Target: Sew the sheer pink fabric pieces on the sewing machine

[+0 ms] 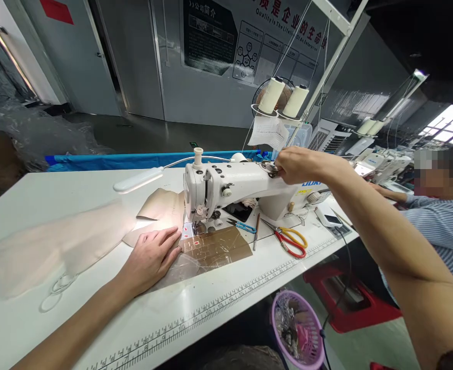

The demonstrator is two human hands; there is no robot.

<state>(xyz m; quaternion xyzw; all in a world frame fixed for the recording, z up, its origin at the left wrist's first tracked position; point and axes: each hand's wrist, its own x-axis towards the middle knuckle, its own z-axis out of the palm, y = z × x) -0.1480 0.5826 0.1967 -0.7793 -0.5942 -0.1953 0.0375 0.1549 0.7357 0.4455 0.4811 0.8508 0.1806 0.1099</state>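
My left hand (155, 254) lies palm down, fingers stretched out, on beige fabric (161, 204) at the left of the needle area of a white sewing machine (242, 181). More pale fabric (91, 239) trails leftward over the table. Under the needle and to its right is a brown, shiny plastic-covered sheet (226, 249). My right hand (294, 163) reaches to the top of the machine arm, its fingers closed at a small metal part (270, 167). What sits between those fingers is hidden.
Red-and-yellow scissors (291, 242), blue thread snips (244, 226) and a thin brown tool (256, 231) lie right of the needle. Thread cones (271, 96) stand behind. A purple basket (298, 329) is below the table edge. Another person (442, 221) sits at right.
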